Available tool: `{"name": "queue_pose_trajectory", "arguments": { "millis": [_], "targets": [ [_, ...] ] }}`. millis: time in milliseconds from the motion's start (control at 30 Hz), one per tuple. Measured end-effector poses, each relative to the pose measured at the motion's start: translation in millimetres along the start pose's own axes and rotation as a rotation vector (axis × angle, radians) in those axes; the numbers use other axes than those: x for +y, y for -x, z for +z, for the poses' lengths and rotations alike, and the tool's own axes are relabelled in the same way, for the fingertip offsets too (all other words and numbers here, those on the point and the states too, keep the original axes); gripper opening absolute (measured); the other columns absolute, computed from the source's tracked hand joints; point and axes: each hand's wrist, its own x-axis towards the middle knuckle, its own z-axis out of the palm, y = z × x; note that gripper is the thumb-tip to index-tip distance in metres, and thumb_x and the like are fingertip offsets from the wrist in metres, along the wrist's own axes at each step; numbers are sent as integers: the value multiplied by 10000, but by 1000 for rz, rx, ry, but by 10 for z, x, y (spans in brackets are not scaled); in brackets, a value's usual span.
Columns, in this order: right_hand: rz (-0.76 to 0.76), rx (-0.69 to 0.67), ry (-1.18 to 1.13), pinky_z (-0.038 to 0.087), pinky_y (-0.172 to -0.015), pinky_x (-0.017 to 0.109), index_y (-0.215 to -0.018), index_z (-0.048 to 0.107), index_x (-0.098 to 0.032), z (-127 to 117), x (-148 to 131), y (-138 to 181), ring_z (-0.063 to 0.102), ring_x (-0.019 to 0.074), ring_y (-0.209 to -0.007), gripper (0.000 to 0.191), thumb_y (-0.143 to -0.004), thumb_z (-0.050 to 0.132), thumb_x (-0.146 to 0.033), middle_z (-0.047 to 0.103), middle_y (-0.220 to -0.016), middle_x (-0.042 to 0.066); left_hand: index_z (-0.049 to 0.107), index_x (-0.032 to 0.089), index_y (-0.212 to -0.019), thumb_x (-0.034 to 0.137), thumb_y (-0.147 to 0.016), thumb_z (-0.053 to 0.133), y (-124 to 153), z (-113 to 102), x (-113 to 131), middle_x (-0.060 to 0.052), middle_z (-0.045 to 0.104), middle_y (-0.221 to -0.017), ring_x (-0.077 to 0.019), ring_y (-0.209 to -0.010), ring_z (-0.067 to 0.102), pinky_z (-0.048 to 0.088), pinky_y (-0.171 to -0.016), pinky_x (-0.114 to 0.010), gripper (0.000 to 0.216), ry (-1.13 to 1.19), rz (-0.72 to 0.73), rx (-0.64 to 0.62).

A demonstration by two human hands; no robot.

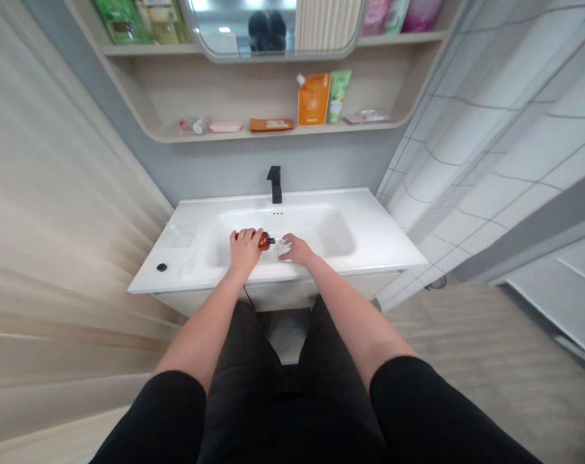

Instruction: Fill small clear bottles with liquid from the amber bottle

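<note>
Over the sink basin (pixel 334 235), my left hand (pixel 245 250) is wrapped around a brown bottle (pixel 264 241). The bottle lies tilted onto its side, and its dark neck points right. Close to that neck is a small clear cup (pixel 283 248), gripped by the fingers of my right hand (pixel 298 250). Whether the neck touches the cup's rim, I cannot tell. Any liquid between them is too small to make out. A small black cap (pixel 162 267) rests on the counter at the left.
A black faucet (pixel 275 183) stands behind the basin. Above it, a shelf (pixel 205 137) carries an orange pouch (pixel 314 100), a green tube (pixel 338 96) and a pink case (pixel 225 127). A mirror (pixel 316 32) hangs higher up. A beige curtain (pixel 55 212) borders the left side.
</note>
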Motion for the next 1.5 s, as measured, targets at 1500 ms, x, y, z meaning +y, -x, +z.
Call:
{"name": "queue_pose_trajectory", "arguments": {
  "millis": [1500],
  "targets": [
    [-14,-7,15,622,-1049,415,-1251,715,-275,-24,-60,22,801,286,-1125,733,-607,1060,-216,834,-1194,13,687,273,-1568,174,-1053,545,3,28,-20,-183,746,-1484,-399,-1395,613,329,-1302,-652,543,-24,42,54]
  ]
}}
